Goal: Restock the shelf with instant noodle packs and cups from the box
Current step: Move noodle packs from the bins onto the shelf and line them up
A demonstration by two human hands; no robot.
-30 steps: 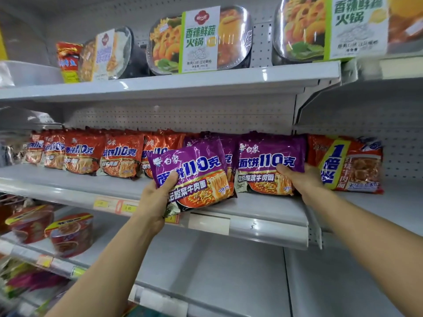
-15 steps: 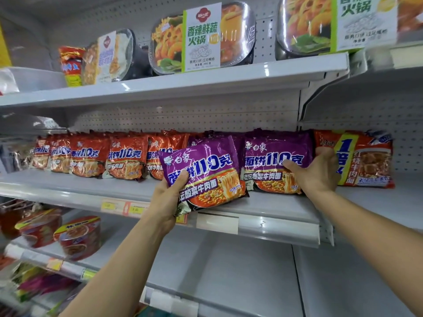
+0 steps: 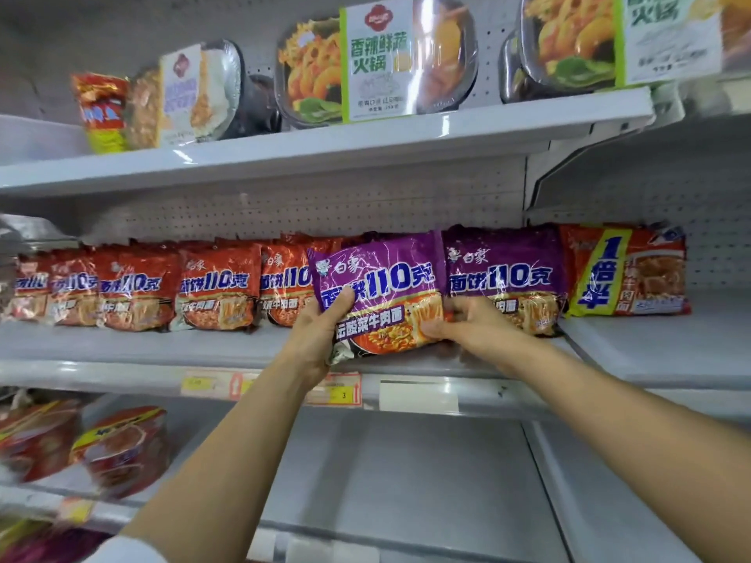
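On the middle shelf [image 3: 122,347], a noodle pack row [image 3: 134,292] stands far left. The held pack [image 3: 382,290] sits nearer, overlapping the neighbouring pack [image 3: 504,274] on its right.

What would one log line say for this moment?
left hand: holds purple noodle pack | right hand: holds same pack | middle shelf: pack at front edge

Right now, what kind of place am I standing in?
Most likely a grocery or convenience store aisle: white metal shelves with price tags on the edge, rows of orange noodle packs, and hot pot trays above.
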